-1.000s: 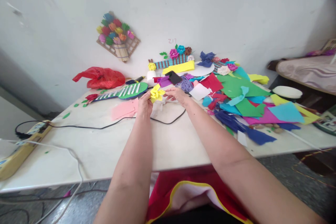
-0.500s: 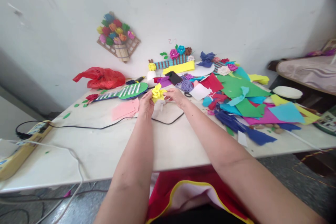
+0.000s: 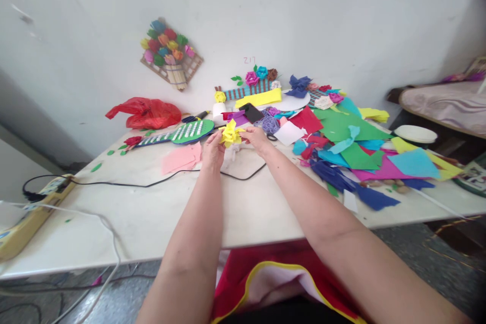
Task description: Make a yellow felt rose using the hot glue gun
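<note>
Between my hands, a little above the table, is a yellow paper flower (image 3: 231, 133) with folded, pointed petals. My left hand (image 3: 213, 149) is closed on its left side. From the right, my right hand (image 3: 255, 139) pinches a petal at its edge. Some crumpled whitish material (image 3: 231, 156) lies on the table just below the flower. Pink paper sheets (image 3: 182, 158) rest left of my left hand. Behind them lies a green racket-shaped piece (image 3: 192, 132) with white woven strips and a red flower at its end.
Coloured paper scraps (image 3: 360, 131) pile up over the right side of the table. A black cable (image 3: 144, 185) runs across the tabletop to a power strip (image 3: 41, 212). A phone (image 3: 250, 112), purple string (image 3: 267, 124) and a red plastic bag (image 3: 152, 113) lie toward the wall.
The yellow flower has turned slightly in my hands and shifted a little to the right, with its petals looking more spread. Both arms stay almost in place.
</note>
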`<act>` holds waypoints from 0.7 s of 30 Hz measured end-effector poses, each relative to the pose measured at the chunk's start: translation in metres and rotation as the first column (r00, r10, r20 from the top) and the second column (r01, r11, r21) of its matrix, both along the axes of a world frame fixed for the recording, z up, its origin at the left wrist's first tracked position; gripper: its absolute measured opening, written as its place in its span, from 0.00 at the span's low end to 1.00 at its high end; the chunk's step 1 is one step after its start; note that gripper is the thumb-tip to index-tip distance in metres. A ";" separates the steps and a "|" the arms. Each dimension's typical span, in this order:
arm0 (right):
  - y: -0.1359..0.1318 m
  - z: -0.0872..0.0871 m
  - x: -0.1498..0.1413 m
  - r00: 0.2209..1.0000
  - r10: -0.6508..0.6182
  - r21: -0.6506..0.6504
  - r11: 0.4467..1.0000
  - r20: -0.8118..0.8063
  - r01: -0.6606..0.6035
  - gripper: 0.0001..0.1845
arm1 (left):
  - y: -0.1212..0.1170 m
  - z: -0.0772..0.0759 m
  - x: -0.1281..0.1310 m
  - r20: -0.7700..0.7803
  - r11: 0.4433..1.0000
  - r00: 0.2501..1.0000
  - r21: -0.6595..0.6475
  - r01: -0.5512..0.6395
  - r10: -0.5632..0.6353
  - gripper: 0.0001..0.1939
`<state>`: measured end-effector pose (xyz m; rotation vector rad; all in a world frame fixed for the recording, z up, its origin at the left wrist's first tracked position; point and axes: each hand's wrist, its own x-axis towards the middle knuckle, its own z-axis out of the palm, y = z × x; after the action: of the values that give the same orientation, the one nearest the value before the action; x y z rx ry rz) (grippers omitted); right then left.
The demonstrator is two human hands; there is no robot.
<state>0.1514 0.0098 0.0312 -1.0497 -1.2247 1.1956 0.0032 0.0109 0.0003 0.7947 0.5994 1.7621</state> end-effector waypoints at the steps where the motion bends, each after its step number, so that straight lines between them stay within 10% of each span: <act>1: 0.000 0.000 0.001 1.000 0.009 0.003 1.000 0.001 -0.009 0.01 | -0.001 0.000 0.000 -0.002 1.000 1.000 -0.008 -0.001 0.001 0.12; 21: -0.005 0.006 0.013 0.974 0.037 0.141 0.988 0.223 -0.070 0.07 | 0.001 -0.002 -0.007 -0.193 0.989 0.979 -0.116 -0.086 0.063 0.20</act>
<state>0.1640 0.0051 0.0377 -1.0640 -1.4992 1.0307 -0.0034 0.0117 -0.0013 0.8674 0.8672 1.7101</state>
